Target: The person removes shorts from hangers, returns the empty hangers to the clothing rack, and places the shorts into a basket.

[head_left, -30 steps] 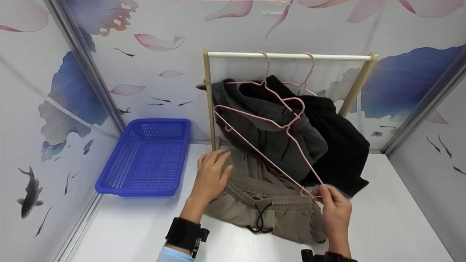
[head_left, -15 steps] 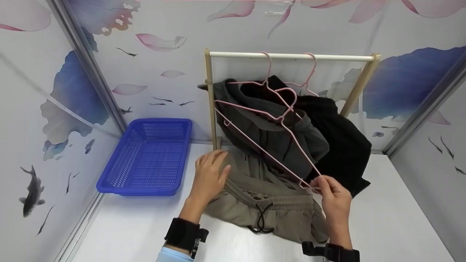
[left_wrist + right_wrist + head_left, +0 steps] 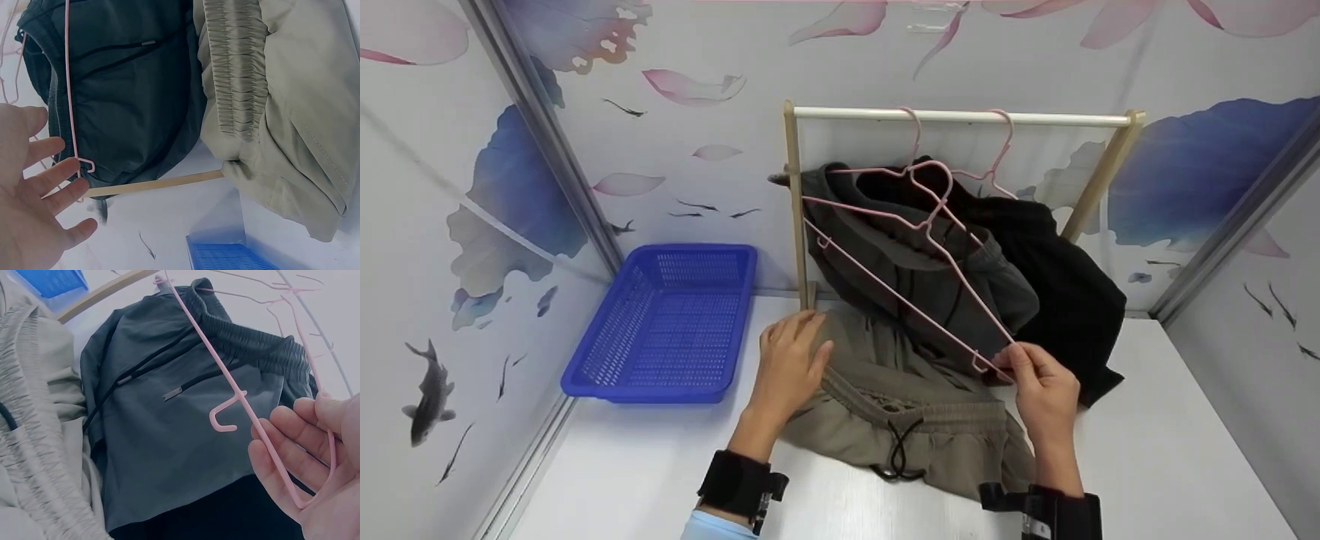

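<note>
My right hand [image 3: 1046, 390] pinches one lower corner of a pink clothes hanger [image 3: 952, 260] between thumb and fingers. In the right wrist view the hanger's small inner hook [image 3: 225, 413] shows beside the fingers. Tilted, the hanger stretches up and left in front of dark grey drawstring pants [image 3: 877, 259]. My left hand [image 3: 791, 367] has its fingers extended near the left edge of khaki drawstring pants [image 3: 960, 442], which lie on the white table. In the left wrist view that hand's fingers are spread close to the hanger's other end; whether they touch it I cannot tell.
A small clothes rack [image 3: 855, 113] with wooden legs stands at the back. The grey pants and black pants [image 3: 1069, 300] hang there on pink hangers. A blue plastic basket [image 3: 735, 322] sits to the left. Patterned walls enclose the white table [image 3: 1155, 450].
My right hand has moved up a little, and the held hanger has shifted up and left, its hook nearer the rack's bar. The left hand has barely moved.
</note>
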`<state>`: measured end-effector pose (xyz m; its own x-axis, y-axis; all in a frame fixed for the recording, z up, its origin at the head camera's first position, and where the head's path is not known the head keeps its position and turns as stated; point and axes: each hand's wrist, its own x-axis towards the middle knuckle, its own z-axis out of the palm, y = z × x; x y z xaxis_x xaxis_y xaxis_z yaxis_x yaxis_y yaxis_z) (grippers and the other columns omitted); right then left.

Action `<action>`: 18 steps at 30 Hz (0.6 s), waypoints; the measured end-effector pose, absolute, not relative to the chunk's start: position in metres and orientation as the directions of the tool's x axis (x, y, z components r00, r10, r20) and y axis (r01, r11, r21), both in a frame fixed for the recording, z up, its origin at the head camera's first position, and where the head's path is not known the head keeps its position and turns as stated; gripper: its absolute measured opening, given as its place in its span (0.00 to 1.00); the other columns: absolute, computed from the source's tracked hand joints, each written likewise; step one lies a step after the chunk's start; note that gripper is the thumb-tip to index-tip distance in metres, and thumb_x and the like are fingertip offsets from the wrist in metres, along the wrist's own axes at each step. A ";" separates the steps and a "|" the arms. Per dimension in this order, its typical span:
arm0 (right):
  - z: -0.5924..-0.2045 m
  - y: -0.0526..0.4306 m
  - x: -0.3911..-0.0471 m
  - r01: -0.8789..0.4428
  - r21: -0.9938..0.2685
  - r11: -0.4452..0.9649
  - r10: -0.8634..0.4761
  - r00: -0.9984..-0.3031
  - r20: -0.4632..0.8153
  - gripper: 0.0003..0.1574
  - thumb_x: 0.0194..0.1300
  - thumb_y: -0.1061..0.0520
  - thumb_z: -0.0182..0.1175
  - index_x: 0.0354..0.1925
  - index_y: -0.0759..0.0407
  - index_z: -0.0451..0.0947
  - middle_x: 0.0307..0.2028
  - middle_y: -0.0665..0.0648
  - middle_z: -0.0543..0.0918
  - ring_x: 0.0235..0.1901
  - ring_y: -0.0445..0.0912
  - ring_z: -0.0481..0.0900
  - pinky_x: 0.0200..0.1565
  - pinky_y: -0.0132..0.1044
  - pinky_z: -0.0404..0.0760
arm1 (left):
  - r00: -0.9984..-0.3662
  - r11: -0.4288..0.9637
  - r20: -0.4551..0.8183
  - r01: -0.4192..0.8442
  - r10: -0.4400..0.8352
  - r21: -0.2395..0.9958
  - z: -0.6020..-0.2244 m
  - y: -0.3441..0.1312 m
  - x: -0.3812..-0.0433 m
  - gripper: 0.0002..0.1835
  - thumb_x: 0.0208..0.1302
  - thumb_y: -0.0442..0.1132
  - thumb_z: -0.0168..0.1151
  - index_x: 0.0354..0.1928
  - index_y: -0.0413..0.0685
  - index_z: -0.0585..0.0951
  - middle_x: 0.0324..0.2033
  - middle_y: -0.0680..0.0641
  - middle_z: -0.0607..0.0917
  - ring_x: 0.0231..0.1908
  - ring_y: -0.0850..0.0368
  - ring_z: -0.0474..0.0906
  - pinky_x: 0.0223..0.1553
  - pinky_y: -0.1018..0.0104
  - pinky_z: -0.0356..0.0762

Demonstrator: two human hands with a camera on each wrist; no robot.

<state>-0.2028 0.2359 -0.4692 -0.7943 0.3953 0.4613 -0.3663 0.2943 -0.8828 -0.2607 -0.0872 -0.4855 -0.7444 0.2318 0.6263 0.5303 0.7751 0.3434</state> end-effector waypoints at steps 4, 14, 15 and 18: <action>-0.463 0.233 -0.205 -0.363 -0.878 0.313 0.393 -0.792 0.467 0.12 0.75 0.67 0.58 0.37 0.75 0.85 0.31 0.66 0.87 0.30 0.35 0.86 0.36 0.27 0.85 | -0.754 0.770 0.617 0.526 0.226 0.362 -0.486 -0.088 -0.260 0.21 0.73 0.41 0.64 0.62 0.38 0.81 0.60 0.36 0.80 0.62 0.38 0.75 0.63 0.38 0.66; -0.450 0.223 -0.209 -0.380 -0.869 0.317 0.394 -0.781 0.485 0.14 0.75 0.64 0.59 0.34 0.73 0.85 0.30 0.69 0.86 0.28 0.38 0.87 0.33 0.29 0.86 | -0.792 0.754 0.574 0.504 0.209 0.421 -0.484 -0.089 -0.260 0.22 0.75 0.43 0.61 0.64 0.37 0.80 0.61 0.34 0.79 0.63 0.34 0.73 0.64 0.35 0.66; -0.448 0.223 -0.209 -0.383 -0.866 0.320 0.393 -0.779 0.489 0.14 0.76 0.64 0.59 0.34 0.72 0.85 0.30 0.69 0.86 0.27 0.38 0.87 0.33 0.29 0.86 | -0.795 0.755 0.571 0.500 0.205 0.424 -0.483 -0.089 -0.260 0.22 0.75 0.43 0.61 0.64 0.37 0.79 0.62 0.34 0.79 0.63 0.34 0.73 0.63 0.35 0.66; -0.442 0.220 -0.212 -0.390 -0.859 0.330 0.389 -0.773 0.501 0.15 0.75 0.63 0.59 0.33 0.72 0.85 0.29 0.69 0.86 0.27 0.39 0.87 0.33 0.29 0.86 | -0.802 0.758 0.567 0.486 0.188 0.436 -0.482 -0.089 -0.261 0.22 0.76 0.44 0.60 0.63 0.37 0.80 0.61 0.34 0.79 0.63 0.34 0.73 0.63 0.35 0.66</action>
